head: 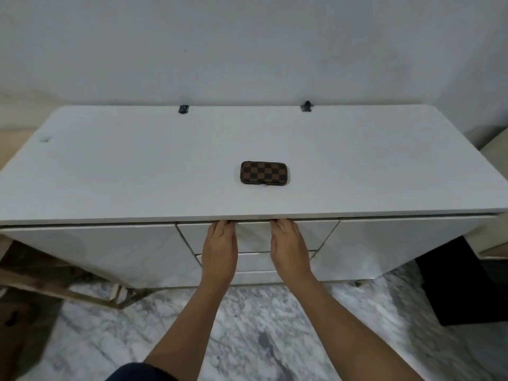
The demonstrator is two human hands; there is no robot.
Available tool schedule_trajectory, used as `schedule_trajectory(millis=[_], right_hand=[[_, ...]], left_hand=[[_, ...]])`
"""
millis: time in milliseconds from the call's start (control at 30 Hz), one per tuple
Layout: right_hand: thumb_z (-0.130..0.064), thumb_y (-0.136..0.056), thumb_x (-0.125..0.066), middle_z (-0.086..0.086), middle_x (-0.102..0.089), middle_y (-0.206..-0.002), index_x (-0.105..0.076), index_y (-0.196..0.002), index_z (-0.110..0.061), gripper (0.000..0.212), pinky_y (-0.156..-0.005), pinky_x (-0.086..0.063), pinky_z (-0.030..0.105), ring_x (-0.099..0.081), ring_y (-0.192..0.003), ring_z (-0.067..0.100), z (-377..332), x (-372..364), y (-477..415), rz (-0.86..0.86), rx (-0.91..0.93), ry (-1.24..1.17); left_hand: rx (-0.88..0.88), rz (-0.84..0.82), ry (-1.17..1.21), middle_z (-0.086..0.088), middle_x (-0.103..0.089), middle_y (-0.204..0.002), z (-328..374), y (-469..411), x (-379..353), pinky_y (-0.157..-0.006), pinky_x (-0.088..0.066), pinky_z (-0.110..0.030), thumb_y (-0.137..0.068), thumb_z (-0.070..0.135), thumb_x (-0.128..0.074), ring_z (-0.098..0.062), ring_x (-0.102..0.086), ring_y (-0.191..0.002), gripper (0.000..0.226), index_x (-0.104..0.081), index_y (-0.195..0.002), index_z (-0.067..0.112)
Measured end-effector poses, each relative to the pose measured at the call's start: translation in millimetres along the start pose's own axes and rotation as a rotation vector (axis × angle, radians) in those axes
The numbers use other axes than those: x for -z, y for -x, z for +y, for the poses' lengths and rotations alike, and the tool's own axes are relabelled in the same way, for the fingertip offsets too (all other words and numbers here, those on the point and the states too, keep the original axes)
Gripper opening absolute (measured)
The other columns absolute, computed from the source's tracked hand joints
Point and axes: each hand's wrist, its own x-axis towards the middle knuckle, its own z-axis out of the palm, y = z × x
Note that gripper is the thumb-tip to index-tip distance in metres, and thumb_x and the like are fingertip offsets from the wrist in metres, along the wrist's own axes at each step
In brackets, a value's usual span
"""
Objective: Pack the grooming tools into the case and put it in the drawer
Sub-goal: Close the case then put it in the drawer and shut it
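A brown checkered grooming case (264,173) lies closed on the white dresser top (137,166), near the middle. Below the front edge, my left hand (220,244) and my right hand (288,243) rest against the top middle drawer front (254,235). The fingertips of both hands hook over the drawer's upper edge, under the overhanging top. The drawer looks closed or barely out. No loose grooming tools are in view.
A second drawer (255,261) sits under the top one, with plain white panels on both sides. A wooden frame (55,287) stands on the marble floor at the left, a black box (461,284) at the right. Two dark clips (307,106) sit at the dresser's back edge.
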Motion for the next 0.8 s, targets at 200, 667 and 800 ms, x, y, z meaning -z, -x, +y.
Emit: schedule_trajectory(millis=[200, 667, 800], right_hand=[[-0.008, -0.085, -0.048, 0.013, -0.060, -0.083, -0.060, -0.079, -0.005, 0.013, -0.064, -0.047, 0.037, -0.054, -0.076, 0.030, -2.8, 9.2, 2.7, -0.009, -0.047, 0.035], [-0.048, -0.079, -0.003, 0.004, -0.067, -0.101, -0.066, -0.098, -0.015, 0.073, -0.091, -0.032, 0.036, -0.054, -0.096, 0.026, -16.6, 44.2, 90.4, -0.326, -0.166, 0.212], [-0.047, -0.078, -0.004, 0.005, -0.068, -0.098, -0.067, -0.095, -0.014, 0.073, -0.092, -0.031, 0.036, -0.054, -0.095, 0.027, -22.2, 49.9, 114.0, -0.316, -0.192, 0.201]], left_hand=[[0.094, -0.096, -0.024, -0.014, -0.059, -0.083, 8.6, -7.1, 6.5, -0.061, -0.045, -0.038, -0.077, 0.004, -0.064, -0.030, -0.053, -0.077, 0.004, -0.062, -0.075, 0.001], [0.129, -0.413, -0.149, -0.010, -0.058, -0.057, 18.4, 75.5, 41.9, -0.063, -0.031, -0.032, -0.079, 0.029, -0.023, -0.025, -0.041, -0.055, 0.043, -0.052, -0.055, 0.008], [0.139, -0.441, -0.132, -0.011, -0.059, -0.058, 22.2, 97.6, 51.3, -0.063, -0.029, -0.032, -0.080, 0.028, -0.025, -0.025, -0.042, -0.057, 0.039, -0.047, -0.054, 0.010]])
